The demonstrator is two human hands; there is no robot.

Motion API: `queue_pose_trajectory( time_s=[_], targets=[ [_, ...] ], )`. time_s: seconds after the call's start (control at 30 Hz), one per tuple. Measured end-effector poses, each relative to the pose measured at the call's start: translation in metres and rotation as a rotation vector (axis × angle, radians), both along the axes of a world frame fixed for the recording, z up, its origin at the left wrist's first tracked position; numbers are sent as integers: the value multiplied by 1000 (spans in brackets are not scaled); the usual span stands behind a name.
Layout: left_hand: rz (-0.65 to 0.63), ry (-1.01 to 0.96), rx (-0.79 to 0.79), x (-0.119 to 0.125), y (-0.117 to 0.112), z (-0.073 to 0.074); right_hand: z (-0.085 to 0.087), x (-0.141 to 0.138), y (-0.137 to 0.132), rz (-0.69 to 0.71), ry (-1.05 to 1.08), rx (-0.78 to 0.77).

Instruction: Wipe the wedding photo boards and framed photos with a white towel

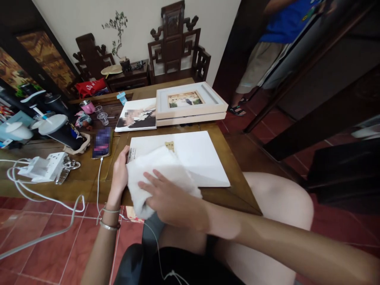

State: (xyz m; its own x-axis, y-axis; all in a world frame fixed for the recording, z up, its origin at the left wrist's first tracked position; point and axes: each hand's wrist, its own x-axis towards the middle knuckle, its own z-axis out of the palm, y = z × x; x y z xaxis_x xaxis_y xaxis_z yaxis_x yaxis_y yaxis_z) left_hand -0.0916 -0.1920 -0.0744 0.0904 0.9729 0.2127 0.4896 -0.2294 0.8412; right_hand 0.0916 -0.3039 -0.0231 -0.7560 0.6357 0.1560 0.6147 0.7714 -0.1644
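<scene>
A white panel (204,158) with a small brass-coloured plate (169,145) near its far edge lies on the wooden table in front of me. Small print runs along its left side. My left hand (120,172) grips the panel's left edge, its fingers partly hidden. Across the near left part of the panel lies a fluffy white cloth (166,170), which hangs past the table edge towards me. My right hand (172,202) presses on this cloth from above, fingers spread, with the cloth's near edge bunched by it.
Behind the panel are stacked picture frames (210,103) and a photo print (139,114). A phone (101,142) on a cable, a black tumbler (63,130) and a power strip (53,166) occupy the left. Someone in a blue shirt (285,23) stands at the far right.
</scene>
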Motion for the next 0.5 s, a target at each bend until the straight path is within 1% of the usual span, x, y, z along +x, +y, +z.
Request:
queue_pose_trajectory(
  time_s=[0.03, 0.1, 0.2, 0.27, 0.33, 0.4, 0.5],
  targets=[
    [-5, 36, 22, 2, -1, 0, 2, 6, 3, -14, -6, -24],
    [-33, 131, 96, 7, -3, 1, 6, 16, 18, -80, -29, -58],
    [-118, 285, 203, 12, -6, 1, 10, 24, 56, -270, -52, -106],
    [-166, 361, 250, 14, -8, 1, 14, 23, 85, -374, -23, -144],
    [-188, 397, 283, 15, -9, 2, 18, 16, 109, -407, 15, -174],
    [-190, 412, 302, 16, -10, 4, 23, 3, 127, -405, 37, -192],
    [-192, 422, 301, 16, -10, 6, 30, -16, 139, -390, 71, -220]
  ],
)
